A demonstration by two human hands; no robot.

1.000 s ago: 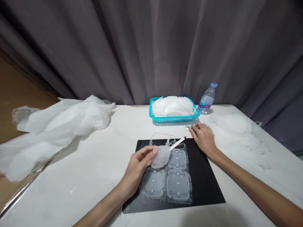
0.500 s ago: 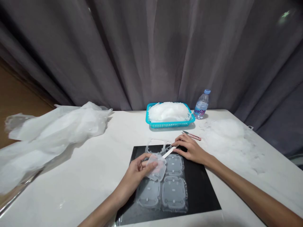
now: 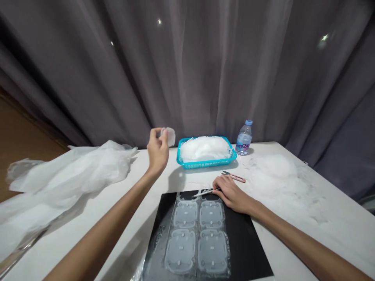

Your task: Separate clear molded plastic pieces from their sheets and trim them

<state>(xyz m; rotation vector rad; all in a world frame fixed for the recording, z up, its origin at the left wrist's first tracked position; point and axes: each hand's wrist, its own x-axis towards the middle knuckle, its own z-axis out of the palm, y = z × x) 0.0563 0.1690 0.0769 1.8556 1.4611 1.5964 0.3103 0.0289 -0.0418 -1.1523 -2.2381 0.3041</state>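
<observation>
My left hand [image 3: 158, 150] is raised above the table's far part, left of the basket, pinching a translucent rounded-square plastic piece [image 3: 169, 136]. My right hand [image 3: 231, 194] rests at the top edge of the black mat [image 3: 243, 242] and grips a slim white stick-like tool [image 3: 204, 192]; its exact kind is unclear. The tool's tip points left over the top of a clear plastic sheet [image 3: 197, 242]. Several rounded-square panels remain joined in that sheet, with cut-out frames along its upper edge.
Behind the mat stands a turquoise basket [image 3: 206, 164] heaped with white translucent pieces, beside a water bottle [image 3: 244, 138]. Pink-handled thread snips [image 3: 236, 178] lie beyond my right hand. White plastic pieces [image 3: 278, 179] are piled at right, with a filmy plastic bag [image 3: 82, 168] at left.
My left hand has lifted the plastic piece off the sheet and carried it up and away toward the basket's left side. My right hand stays near the mat's top with the tool.
</observation>
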